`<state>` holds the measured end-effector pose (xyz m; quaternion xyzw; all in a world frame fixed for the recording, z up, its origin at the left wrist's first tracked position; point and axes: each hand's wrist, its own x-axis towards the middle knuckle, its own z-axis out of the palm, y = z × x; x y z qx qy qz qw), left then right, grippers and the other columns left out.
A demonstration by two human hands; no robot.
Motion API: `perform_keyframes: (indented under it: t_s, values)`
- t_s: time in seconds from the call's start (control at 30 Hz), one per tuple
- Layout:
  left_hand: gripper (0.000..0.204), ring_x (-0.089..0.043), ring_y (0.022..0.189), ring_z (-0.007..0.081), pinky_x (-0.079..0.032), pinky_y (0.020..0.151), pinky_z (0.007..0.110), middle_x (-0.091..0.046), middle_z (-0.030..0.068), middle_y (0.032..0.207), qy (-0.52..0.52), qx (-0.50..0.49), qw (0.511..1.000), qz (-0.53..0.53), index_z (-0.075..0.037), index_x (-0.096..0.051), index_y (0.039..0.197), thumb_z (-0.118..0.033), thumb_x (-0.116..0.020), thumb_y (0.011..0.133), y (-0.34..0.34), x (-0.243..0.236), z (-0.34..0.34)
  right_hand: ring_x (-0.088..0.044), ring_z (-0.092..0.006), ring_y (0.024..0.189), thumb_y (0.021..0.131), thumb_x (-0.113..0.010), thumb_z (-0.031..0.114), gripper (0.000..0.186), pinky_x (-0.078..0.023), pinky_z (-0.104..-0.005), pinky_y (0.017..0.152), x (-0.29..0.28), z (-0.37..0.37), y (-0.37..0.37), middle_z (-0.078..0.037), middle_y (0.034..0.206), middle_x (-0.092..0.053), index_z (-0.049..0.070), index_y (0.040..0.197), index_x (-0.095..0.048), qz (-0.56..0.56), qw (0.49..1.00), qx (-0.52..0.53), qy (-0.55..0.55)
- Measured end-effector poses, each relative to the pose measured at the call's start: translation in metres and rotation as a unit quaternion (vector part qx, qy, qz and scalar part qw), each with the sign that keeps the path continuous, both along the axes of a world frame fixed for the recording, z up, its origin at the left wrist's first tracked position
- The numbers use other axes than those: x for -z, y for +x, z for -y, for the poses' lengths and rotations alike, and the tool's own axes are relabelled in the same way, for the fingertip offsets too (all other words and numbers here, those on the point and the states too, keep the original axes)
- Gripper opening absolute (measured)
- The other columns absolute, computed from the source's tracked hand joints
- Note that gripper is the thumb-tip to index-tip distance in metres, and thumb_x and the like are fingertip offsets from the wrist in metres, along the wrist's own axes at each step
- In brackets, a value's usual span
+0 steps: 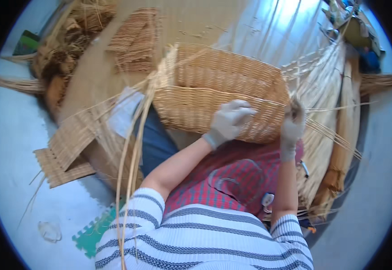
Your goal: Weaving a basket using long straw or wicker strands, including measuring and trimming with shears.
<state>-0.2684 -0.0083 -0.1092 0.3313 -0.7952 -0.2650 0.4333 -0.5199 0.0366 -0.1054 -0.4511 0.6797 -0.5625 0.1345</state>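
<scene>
On the left we see two mats [72,141], one overlapping the other. Right of them, long strands [137,135] trail from the basket [205,96] toward our near side. The basket lies in front of us, beyond both wrists. Our gloved left hand [227,122] lies against its near wall, fingers half bent just below the rim; we cannot tell whether they grasp it. At its right end is our gloved right hand [293,123], fingers bunched but blurred, their hold unclear. Farther right, pale fibres [324,121] spread out.
</scene>
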Motion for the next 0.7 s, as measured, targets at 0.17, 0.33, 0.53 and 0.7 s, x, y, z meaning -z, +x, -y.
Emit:
perform_keyframes:
  t_s: [0.17, 0.33, 0.53, 0.7]
  values:
    - [0.046, -0.072, 0.105, 0.0303, -0.057, 0.091, 0.041, -0.074, 0.0197, 0.118, 0.086, -0.431, 0.898, 0.021, 0.003, -0.067, 0.126, -0.036, -0.073, 0.103, 0.198, 0.044, 0.018, -0.073, -0.0186, 0.102, 0.099, -0.07, 0.001, 0.019, -0.058, -0.034, 0.093, 0.025, -0.02, 0.172, -0.008, 0.111, -0.078, 0.008, 0.116, -0.077, 0.112, 0.949, -0.271, 0.112]
    - [0.026, -0.071, 0.077, 0.0166, -0.057, 0.069, 0.031, -0.078, 0.0071, 0.092, 0.343, -0.187, 0.807, -0.443, -0.004, -0.076, 0.119, -0.025, -0.071, 0.105, 0.254, 0.07, 0.045, -0.073, -0.0287, 0.115, 0.1, -0.065, 0.017, 0.029, -0.056, -0.0386, 0.102, -0.047, 0.004, 0.326, -0.011, 0.124, -0.076, 0.015, 0.128, -0.075, -0.089, 0.828, -0.541, 0.119]
    - [0.039, -0.067, 0.072, 0.0172, -0.054, 0.066, 0.034, -0.074, 0.005, 0.086, 0.183, -0.231, 0.948, 0.12, -0.014, -0.068, 0.142, -0.024, -0.071, 0.104, 0.25, 0.037, 0.015, -0.071, -0.0278, 0.114, 0.096, -0.064, 0.018, 0.041, -0.046, -0.0458, 0.115, -0.067, 0.01, 0.353, -0.008, 0.117, -0.076, 0.02, 0.136, -0.072, -0.268, 0.707, -0.643, -0.122]
    - [0.074, -0.059, 0.065, 0.0181, -0.052, 0.067, 0.037, -0.063, 0.0034, 0.077, 0.177, -0.31, 0.934, 0.008, -0.022, -0.04, 0.168, -0.011, -0.071, 0.101, 0.241, 0.001, -0.001, -0.071, -0.0253, 0.096, 0.095, -0.063, 0.005, 0.033, -0.057, -0.0382, 0.094, -0.063, 0.034, 0.31, -0.006, 0.101, -0.074, 0.015, 0.125, -0.073, -0.241, 0.801, -0.547, 0.04]
